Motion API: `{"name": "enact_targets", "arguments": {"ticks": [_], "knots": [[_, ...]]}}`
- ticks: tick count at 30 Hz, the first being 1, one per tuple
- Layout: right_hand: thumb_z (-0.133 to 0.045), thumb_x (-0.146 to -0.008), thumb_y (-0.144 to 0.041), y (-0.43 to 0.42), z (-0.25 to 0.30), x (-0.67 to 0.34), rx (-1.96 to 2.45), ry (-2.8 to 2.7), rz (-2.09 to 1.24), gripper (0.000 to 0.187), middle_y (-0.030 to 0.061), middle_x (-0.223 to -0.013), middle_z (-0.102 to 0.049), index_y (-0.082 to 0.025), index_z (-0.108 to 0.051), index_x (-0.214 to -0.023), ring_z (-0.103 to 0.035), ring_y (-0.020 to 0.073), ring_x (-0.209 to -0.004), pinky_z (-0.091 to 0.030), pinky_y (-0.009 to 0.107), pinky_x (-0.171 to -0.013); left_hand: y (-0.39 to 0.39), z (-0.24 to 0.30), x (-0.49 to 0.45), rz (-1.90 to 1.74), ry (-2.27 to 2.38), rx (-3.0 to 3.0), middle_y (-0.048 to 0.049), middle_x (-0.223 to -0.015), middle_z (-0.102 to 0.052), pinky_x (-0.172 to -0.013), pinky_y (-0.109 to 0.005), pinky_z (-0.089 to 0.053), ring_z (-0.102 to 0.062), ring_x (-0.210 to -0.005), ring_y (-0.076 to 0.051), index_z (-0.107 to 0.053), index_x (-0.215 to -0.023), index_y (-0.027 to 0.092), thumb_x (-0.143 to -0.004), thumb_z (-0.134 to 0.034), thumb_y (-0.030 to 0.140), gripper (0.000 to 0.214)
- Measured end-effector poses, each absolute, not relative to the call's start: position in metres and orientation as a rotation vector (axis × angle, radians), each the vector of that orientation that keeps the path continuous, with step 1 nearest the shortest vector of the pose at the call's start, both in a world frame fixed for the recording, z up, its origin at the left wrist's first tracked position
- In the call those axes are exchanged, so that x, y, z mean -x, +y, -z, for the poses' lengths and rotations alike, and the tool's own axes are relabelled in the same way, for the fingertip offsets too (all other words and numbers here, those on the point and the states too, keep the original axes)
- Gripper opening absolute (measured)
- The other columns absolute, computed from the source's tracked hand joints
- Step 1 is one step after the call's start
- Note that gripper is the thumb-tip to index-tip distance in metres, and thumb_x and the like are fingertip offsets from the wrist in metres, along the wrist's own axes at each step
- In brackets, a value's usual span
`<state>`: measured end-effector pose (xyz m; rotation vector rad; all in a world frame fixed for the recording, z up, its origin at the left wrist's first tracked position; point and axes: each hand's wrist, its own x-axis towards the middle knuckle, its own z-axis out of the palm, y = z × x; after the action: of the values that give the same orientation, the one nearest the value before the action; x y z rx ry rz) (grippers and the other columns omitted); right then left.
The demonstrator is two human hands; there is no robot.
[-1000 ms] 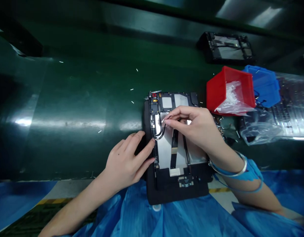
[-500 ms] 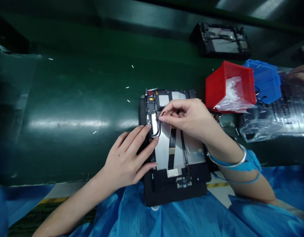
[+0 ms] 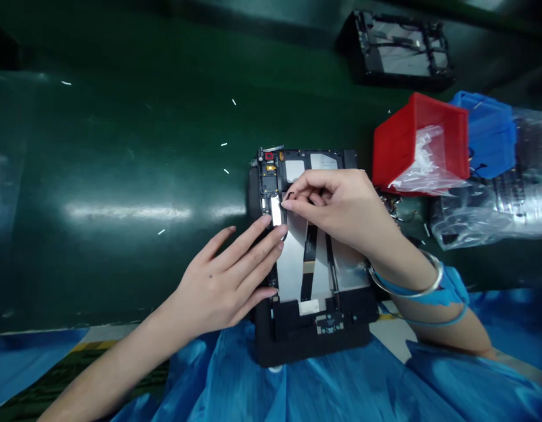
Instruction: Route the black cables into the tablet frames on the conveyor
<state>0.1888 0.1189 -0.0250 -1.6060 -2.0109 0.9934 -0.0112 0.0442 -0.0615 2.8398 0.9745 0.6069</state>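
Note:
An opened tablet-like device (image 3: 288, 281), with a silvery inner plate and black flex strips, lies on a black foam block (image 3: 314, 349) at the front edge of the bench. My left hand (image 3: 231, 272) is open, its fingers spread and their tips on the left strip of the device by a white rectangular part (image 3: 275, 211). Over the upper middle, my right hand (image 3: 330, 202) pinches a thin black cable (image 3: 290, 195) between thumb and forefinger. The cable runs down beside the white part, under my left fingertips. Its far end is hidden.
A red bin (image 3: 394, 146) holding a clear bag of small white pieces stands to the right, beside a blue bin (image 3: 490, 132). Clear plastic wrap (image 3: 477, 214) lies below them. A stack of similar devices (image 3: 398, 53) sits at the back. Small white strips (image 3: 225, 171) dot the green bench.
My left fingers have shifted and spread more over the cable beside the white part. My right hand keeps its pinch on the cable. The camera view has tilted slightly.

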Motion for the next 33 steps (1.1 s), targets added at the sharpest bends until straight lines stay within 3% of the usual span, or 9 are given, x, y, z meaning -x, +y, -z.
{"name": "enact_targets", "arguments": {"ticks": [13,15,17,19,22,27,30,33], "knots": [[-0.068,-0.075,-0.017,0.119,0.024,-0.186,1.641,-2.052,-0.925,0.007,-0.0053,-0.054,-0.054,-0.018,-0.065,-0.069,-0.047,0.0082,-0.054,-0.034,0.026,-0.058,0.056,0.055,0.012,-0.507,0.842,-2.955,-0.0118,-0.135,-0.056,-0.093,-0.042,-0.046,-0.053,-0.124,-0.03,-0.062,-0.121,0.011,-0.098,-0.038,0.032,0.039],[-0.068,-0.075,-0.016,0.117,0.021,-0.185,1.673,-2.085,-0.876,0.002,-0.0045,-0.057,-0.057,-0.018,-0.067,-0.074,-0.05,0.0095,-0.057,-0.034,0.026,-0.059,0.057,0.054,0.01,-0.517,0.84,-2.952,-0.0129,-0.131,-0.059,-0.093,-0.043,-0.046,-0.055,-0.121,-0.03,-0.064,-0.118,0.01,-0.098,-0.038,0.034,0.04],[-0.066,-0.077,-0.016,0.111,0.015,-0.187,1.695,-2.096,-0.743,0.01,-0.003,-0.062,-0.059,-0.019,-0.068,-0.086,-0.053,0.012,-0.062,-0.035,0.028,-0.061,0.06,0.053,0.007,-0.528,0.857,-2.95,-0.0144,-0.129,-0.06,-0.094,-0.043,-0.046,-0.056,-0.119,-0.031,-0.063,-0.118,0.009,-0.098,-0.036,0.037,0.044],[-0.064,-0.08,-0.02,0.101,0.008,-0.194,1.701,-2.064,-0.566,0.018,-0.001,-0.067,-0.061,-0.021,-0.067,-0.098,-0.054,0.0144,-0.065,-0.037,0.03,-0.064,0.067,0.052,0.003,-0.531,0.881,-2.946,-0.0159,-0.129,-0.06,-0.095,-0.044,-0.045,-0.055,-0.12,-0.031,-0.061,-0.12,0.007,-0.099,-0.034,0.039,0.047],[-0.061,-0.085,-0.03,0.077,0.001,-0.214,1.719,-1.981,-0.387,0.018,0.0009,-0.07,-0.063,-0.024,-0.068,-0.1,-0.052,0.0148,-0.061,-0.039,0.03,-0.062,0.08,0.05,0.0,-0.525,0.919,-2.903,-0.0154,-0.129,-0.06,-0.096,-0.046,-0.044,-0.052,-0.121,-0.031,-0.06,-0.121,0.007,-0.098,-0.036,0.036,0.044],[-0.06,-0.086,-0.039,0.034,0.017,-0.255,1.898,-1.888,-0.255,0.025,0.0001,-0.065,-0.064,-0.025,-0.068,-0.104,-0.05,0.014,-0.054,-0.039,0.029,-0.056,0.067,0.047,0.005,-0.762,1.191,-2.526,-0.0101,-0.132,-0.057,-0.101,-0.046,-0.042,-0.05,-0.123,-0.027,-0.048,-0.134,0.018,-0.096,-0.04,0.027,0.039],[-0.056,-0.085,-0.049,0.017,0.037,-0.268,2.016,-1.884,-0.305,0.036,-0.0006,-0.056,-0.06,-0.022,-0.07,-0.105,-0.05,0.0138,-0.048,-0.036,0.027,-0.05,0.029,0.053,0.006,-0.894,1.488,-2.252,-0.0107,-0.132,-0.055,-0.101,-0.047,-0.042,-0.051,-0.122,-0.026,-0.046,-0.136,0.022,-0.094,-0.045,0.026,0.042],[-0.049,-0.087,-0.055,0.006,0.046,-0.265,2.052,-1.908,-0.509,0.045,-0.0001,-0.052,-0.06,-0.018,-0.071,-0.101,-0.049,0.0137,-0.043,-0.034,0.026,-0.046,-0.009,0.063,0.0,-0.793,1.527,-2.171,-0.0141,-0.141,-0.046,-0.099,-0.051,-0.044,-0.046,-0.126,-0.03,-0.042,-0.14,0.022,-0.093,-0.048,0.033,0.048]]}}
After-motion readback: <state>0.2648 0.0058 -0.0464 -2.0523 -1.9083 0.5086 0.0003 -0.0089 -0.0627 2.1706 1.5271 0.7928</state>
